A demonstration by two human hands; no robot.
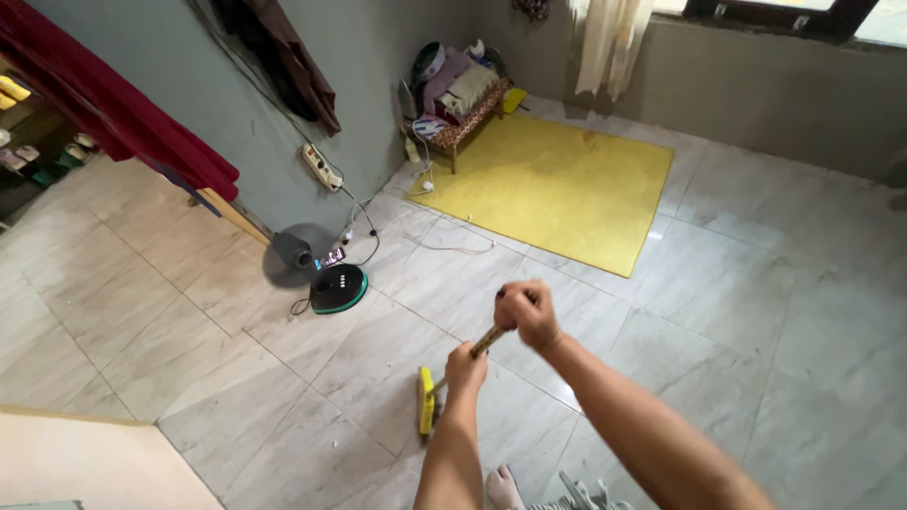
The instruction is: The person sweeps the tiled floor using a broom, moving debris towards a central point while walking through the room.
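Observation:
Both of my hands grip a long pale stick, the handle of a mop [487,339]. My right hand [527,313] is closed around the handle's upper end. Lower down the handle sits my left hand [466,369], also closed on it. The yellow mop head [426,400] rests on the pale tiled floor [283,378] just left of my left hand. My bare foot [503,488] shows below, near the bottom edge.
A small floor fan [326,274] with a round dark base stands to the left, cables trailing to a power strip [321,167] on the grey wall. A yellow mat [557,184] lies ahead. A low stool piled with things [460,94] sits in the corner.

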